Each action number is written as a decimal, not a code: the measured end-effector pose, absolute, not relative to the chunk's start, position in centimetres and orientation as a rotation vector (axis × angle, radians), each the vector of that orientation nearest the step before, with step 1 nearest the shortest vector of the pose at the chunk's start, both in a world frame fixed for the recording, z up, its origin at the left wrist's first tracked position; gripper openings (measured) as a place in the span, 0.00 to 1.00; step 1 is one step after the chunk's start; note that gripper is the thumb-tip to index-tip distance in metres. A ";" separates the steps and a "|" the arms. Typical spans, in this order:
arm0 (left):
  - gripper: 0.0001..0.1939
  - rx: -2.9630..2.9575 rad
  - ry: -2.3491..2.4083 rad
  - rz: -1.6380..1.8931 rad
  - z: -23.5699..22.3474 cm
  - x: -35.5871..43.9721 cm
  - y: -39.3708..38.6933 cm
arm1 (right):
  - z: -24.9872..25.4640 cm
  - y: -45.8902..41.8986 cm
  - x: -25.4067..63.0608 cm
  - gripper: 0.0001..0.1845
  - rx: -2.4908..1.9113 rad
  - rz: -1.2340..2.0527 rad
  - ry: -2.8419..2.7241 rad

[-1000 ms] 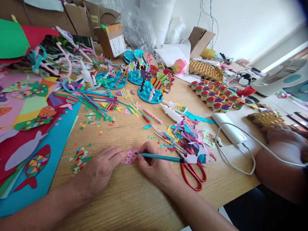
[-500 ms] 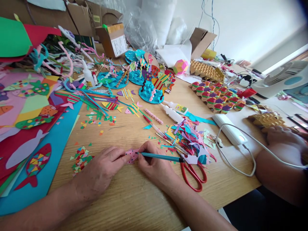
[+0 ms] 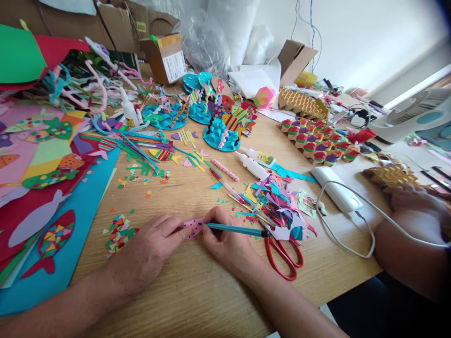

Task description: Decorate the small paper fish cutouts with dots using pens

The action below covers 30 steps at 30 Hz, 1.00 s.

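Note:
My left hand pinches the edge of a small pink paper cutout with dark dots, low over the table. In my right hand is a blue felt-tip pen, its tip at the cutout's right side. Part of the cutout is hidden by my fingers. Red-handled scissors lie right of my right hand, their blades under paper scraps. Beside my left hand is a pile of tiny coloured paper pieces.
Glue bottles, a pink twisted stick and a white power strip with a looping cable lie ahead. Blue decorated bases stand farther back. Paper fish on coloured sheets fill the left. Another person's arm rests at right.
Almost nothing differs. My hands, the pen and the pink cutout stay in place; the other person's hand at right shifts slightly.

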<state>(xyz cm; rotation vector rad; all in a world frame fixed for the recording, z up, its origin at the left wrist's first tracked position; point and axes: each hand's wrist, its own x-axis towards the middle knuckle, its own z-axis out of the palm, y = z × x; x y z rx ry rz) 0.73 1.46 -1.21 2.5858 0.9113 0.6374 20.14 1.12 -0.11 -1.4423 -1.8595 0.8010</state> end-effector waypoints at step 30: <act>0.19 2.791 0.954 0.542 -0.4 1.7 1.7 | 0.1 1.1 20.0 0.04 -1.465 0.758 -1.871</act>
